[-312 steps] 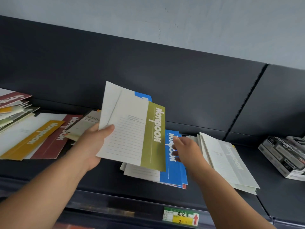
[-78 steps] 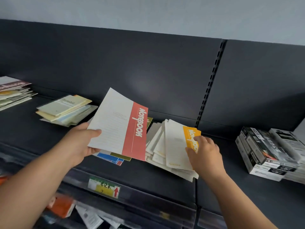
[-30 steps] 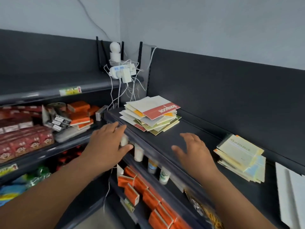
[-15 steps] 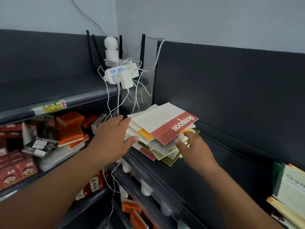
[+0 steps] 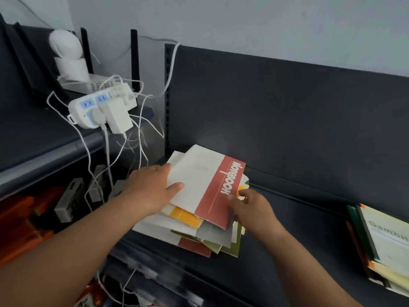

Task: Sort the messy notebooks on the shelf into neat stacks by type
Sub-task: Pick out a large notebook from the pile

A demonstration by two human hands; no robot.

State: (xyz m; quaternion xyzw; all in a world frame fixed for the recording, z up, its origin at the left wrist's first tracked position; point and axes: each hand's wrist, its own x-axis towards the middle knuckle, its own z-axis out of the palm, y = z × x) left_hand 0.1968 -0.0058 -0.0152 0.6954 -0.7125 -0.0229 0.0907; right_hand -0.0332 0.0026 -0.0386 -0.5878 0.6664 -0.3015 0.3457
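We see a loose stack of notebooks [image 5: 194, 231] at the left end of the dark shelf [image 5: 294, 244], its covers fanned out and askew. On top lies a white notebook with a red band [image 5: 205, 187]. Our left hand [image 5: 150, 191] is spread fairly flat against the stack's left side, thumb resting on that top cover. Our right hand [image 5: 252, 209] meets the red band's right edge with curled fingers; we cannot tell whether they pinch it. A second stack [image 5: 385, 242] sits well apart at the right. A white power strip [image 5: 99, 107] hangs far left.
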